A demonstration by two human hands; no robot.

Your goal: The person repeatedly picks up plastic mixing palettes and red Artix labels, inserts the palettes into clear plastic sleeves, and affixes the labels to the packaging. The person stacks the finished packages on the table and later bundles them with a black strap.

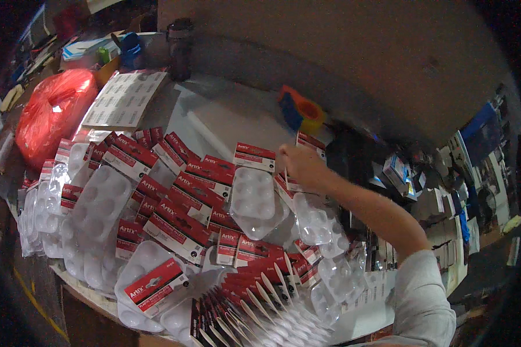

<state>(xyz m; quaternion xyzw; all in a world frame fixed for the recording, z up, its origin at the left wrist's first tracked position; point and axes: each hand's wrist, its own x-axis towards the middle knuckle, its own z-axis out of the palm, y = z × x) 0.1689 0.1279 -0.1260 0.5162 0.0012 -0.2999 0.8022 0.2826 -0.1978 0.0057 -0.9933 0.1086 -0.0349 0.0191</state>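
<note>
Curling beside red-carded palette pack [314,218], right hand [304,165] in head view; pinching or merely touching, cannot tell; left hand out of view; fanned row [275,292] at front looks ordered; jumbled packs [176,234] seemingly left; pale tabletop [356,325]; red bag [55,113] at left; dim room, brown wall [359,46] behind.

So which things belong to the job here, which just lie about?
Likely the job:
red-topped palette packs, right hand at one
perhaps the printed sheet

Likely lying about:
red bag
blue cup
dark bottle
probable tape dispenser
</note>
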